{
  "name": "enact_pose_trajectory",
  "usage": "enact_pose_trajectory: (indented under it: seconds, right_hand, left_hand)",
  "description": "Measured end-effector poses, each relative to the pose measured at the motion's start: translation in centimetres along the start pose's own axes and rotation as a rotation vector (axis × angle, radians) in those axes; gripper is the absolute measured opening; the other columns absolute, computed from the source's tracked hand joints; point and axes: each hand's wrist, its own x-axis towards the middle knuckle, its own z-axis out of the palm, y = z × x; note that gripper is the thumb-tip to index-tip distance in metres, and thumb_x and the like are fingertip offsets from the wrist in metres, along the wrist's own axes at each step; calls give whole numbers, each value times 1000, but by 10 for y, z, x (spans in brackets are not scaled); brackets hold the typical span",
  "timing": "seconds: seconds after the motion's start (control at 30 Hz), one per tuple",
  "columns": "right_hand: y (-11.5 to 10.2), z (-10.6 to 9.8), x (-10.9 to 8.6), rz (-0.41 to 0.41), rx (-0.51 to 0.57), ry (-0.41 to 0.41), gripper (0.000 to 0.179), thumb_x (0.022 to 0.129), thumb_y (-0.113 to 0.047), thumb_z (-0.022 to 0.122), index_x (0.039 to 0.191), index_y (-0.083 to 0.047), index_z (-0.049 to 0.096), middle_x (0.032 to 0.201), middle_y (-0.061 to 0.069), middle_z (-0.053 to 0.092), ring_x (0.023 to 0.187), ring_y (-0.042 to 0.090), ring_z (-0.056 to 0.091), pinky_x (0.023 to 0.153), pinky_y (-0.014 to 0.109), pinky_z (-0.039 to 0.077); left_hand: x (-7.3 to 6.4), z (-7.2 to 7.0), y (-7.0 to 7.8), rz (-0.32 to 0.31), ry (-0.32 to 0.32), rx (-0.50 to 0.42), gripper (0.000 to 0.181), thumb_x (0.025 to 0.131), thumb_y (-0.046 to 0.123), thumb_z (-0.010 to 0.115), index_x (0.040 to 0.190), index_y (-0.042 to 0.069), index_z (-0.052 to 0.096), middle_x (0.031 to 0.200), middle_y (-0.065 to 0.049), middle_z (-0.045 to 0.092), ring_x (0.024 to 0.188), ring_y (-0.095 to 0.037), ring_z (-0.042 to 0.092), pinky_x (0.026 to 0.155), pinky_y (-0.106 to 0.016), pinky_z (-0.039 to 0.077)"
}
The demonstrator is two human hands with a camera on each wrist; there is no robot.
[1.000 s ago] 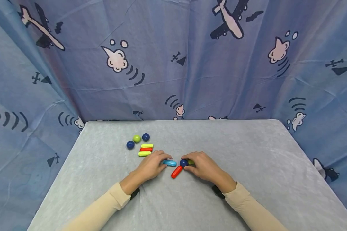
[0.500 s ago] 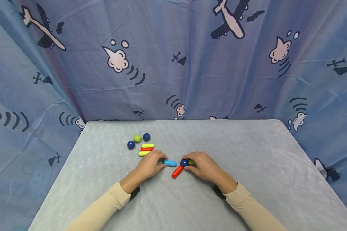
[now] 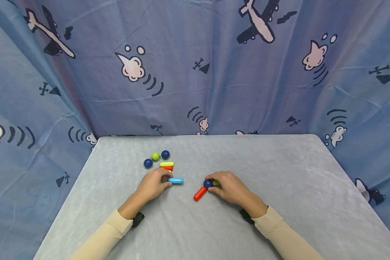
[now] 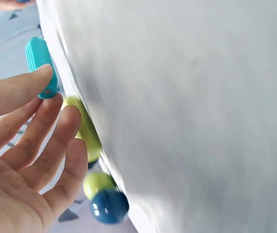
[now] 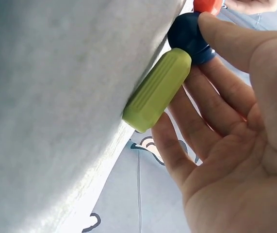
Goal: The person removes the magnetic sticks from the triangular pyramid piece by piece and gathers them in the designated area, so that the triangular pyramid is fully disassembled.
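Note:
In the head view my left hand (image 3: 152,186) pinches one end of a light blue ribbed stick (image 3: 176,180), held apart from the joined pieces to its right. The left wrist view shows the stick (image 4: 42,68) between thumb and fingertips. My right hand (image 3: 229,186) grips a dark blue ball (image 3: 208,183) between thumb and fingers. A red stick (image 3: 199,194) touches this ball and slants toward the front. On the ball's other side a yellow-green ribbed stick (image 5: 160,90) touches it, partly hidden by the right hand in the head view.
Left of centre on the grey cloth-covered table (image 3: 263,155) lie a green ball (image 3: 155,156) and two dark blue balls, one behind (image 3: 165,154) and one nearer (image 3: 148,163). Beside them are a yellow stick (image 3: 167,164) and a red one (image 3: 169,168); another yellow stick is mostly hidden by the left hand.
My left hand has moved left with the light blue stick, away from the dark blue ball, and now covers part of the loose sticks. The right hand has stayed in place.

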Motion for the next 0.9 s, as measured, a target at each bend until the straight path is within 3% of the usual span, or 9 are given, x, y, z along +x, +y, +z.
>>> enact_pose_trajectory:
  seconds: [0.23,0.47,0.9]
  right_hand:
    - [2,2,0,-28,-10,21,38,84,-27,80,119,-15,71,113,2,74,106,19,69,95,42,53]
    - [2,3,-1,-19,-5,25,37,85,-27,80,119,-15,71,113,1,74,106,19,69,95,43,52]
    - [1,2,0,-8,-5,22,37,85,-28,79,119,-15,71,113,1,74,107,20,69,95,43,52]
  left_hand:
    - [-2,-12,-16,5,22,57,19,78,13,85,94,15,76,84,3,65,74,-11,55,67,-29,45]
    - [-4,-13,-30,-9,22,72,19,78,11,84,94,13,76,83,1,65,73,-10,54,66,-28,44]
    - [-6,-12,-38,-50,69,89,20,78,13,84,96,14,76,81,2,63,68,-9,52,60,-25,42]
